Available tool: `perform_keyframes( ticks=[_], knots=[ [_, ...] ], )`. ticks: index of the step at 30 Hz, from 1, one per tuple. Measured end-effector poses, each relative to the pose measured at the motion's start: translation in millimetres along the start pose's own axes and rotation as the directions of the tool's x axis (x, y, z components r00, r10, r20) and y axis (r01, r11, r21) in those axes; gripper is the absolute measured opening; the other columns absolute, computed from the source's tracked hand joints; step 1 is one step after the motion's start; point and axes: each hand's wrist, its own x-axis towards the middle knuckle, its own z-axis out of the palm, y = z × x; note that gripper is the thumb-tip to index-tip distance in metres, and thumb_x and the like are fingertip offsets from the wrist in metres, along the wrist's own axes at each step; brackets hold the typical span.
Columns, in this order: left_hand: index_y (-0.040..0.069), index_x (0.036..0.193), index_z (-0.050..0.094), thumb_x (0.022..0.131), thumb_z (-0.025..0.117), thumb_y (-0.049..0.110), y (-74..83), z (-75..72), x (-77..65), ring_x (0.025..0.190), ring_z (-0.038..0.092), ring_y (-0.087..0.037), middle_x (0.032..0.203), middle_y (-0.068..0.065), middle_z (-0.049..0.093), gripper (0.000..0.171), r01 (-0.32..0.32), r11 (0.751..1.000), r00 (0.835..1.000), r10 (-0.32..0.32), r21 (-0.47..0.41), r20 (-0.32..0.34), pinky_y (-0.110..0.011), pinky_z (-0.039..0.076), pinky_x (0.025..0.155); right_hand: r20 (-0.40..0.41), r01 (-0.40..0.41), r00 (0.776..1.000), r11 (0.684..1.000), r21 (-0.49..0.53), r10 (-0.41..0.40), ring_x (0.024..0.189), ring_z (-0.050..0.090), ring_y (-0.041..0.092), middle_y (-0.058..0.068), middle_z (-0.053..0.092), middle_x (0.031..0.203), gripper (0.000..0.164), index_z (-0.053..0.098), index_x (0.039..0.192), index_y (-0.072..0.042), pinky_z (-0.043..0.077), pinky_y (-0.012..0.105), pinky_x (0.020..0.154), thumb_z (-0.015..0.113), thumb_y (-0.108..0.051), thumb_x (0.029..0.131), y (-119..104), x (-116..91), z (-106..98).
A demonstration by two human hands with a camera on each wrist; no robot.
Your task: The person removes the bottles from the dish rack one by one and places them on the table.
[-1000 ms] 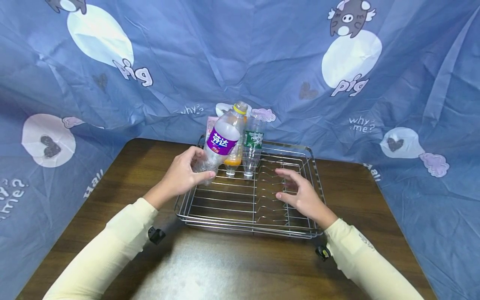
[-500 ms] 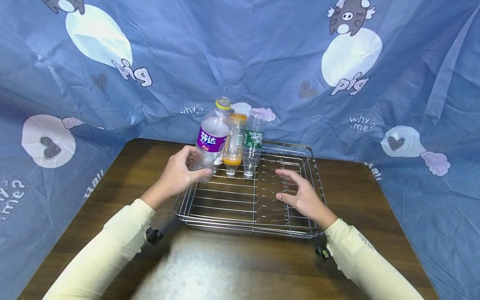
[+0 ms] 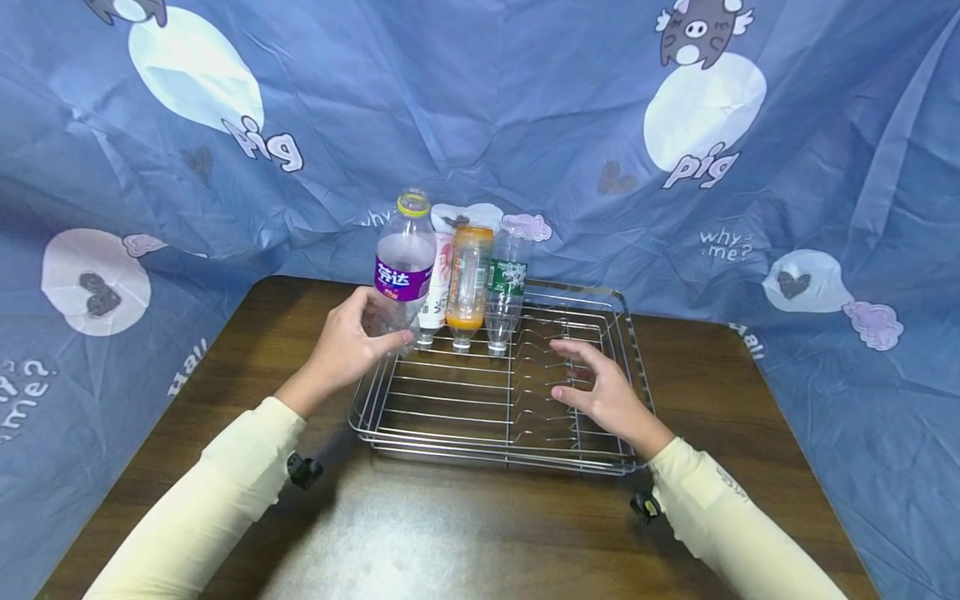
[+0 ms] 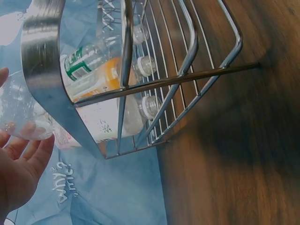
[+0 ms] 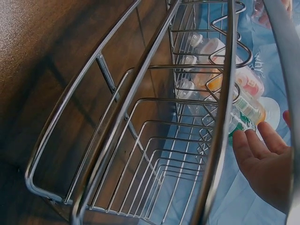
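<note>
My left hand grips a clear plastic bottle with a purple label near its base. The bottle stands neck up, with a yellow ring at its open mouth, over the back left of the wire dish rack. Upside down in the rack stand a white-and-pink bottle, an orange bottle and a clear bottle with a green label. In the head view the held bottle partly hides the white-and-pink one. My right hand, fingers spread and holding nothing, hovers over the rack's right side.
Wavy wire dividers run down the rack's right part. The rack sits on a brown wooden table, and its raised rim surrounds the bottles. A blue printed cloth hangs behind and at both sides.
My left hand has carried the purple-labelled bottle leftward, turning it from a tilt to nearly upright. The orange and white-and-pink bottles have come into view behind it. My right hand has stayed put.
</note>
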Motion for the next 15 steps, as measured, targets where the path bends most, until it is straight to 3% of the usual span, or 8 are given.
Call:
perform_keyframes(
  ticks=[4, 11, 15],
  knots=[
    [0.004, 0.110, 0.057, 0.077, 0.088, 0.017, -1.4, -2.4, -0.3, 0.083, 0.061, -0.026, 0.098, -0.009, 0.066, 0.046, 0.001, 1.000, 1.000, -0.001, 0.009, -0.026, -0.041, 0.052, 0.074, 0.002, -0.011, 1.000, 1.000, -0.001, 0.011, 0.134, 0.048, 0.035, 0.016, 0.051, 0.146, 0.066, 0.051, 0.142, -0.003, 0.043, 0.059, 0.107, 0.080, 0.000, 0.083, -0.6, -0.2, 0.4],
    [0.002, 0.109, 0.057, 0.079, 0.087, 0.013, -4.6, -6.2, -0.7, 0.084, 0.063, -0.022, 0.101, -0.011, 0.067, 0.044, -0.001, 1.000, 0.998, 0.000, -0.005, -0.066, -0.031, 0.053, 0.075, 0.006, -0.013, 1.000, 1.000, 0.003, 0.013, 0.134, 0.048, 0.035, 0.017, 0.052, 0.146, 0.066, 0.052, 0.142, -0.002, 0.043, 0.057, 0.107, 0.080, -0.001, 0.082, -0.5, -0.5, 1.4],
    [0.000, 0.110, 0.057, 0.080, 0.086, 0.014, -5.2, -8.6, -1.6, 0.087, 0.065, -0.025, 0.103, -0.013, 0.068, 0.044, 0.025, 0.999, 0.996, -0.026, -0.023, -0.082, -0.036, 0.054, 0.079, 0.012, -0.020, 1.000, 1.000, 0.011, 0.020, 0.134, 0.048, 0.034, 0.016, 0.052, 0.146, 0.065, 0.052, 0.142, -0.005, 0.042, 0.058, 0.108, 0.080, -0.002, 0.083, -1.1, -0.6, 2.2]
  ],
)
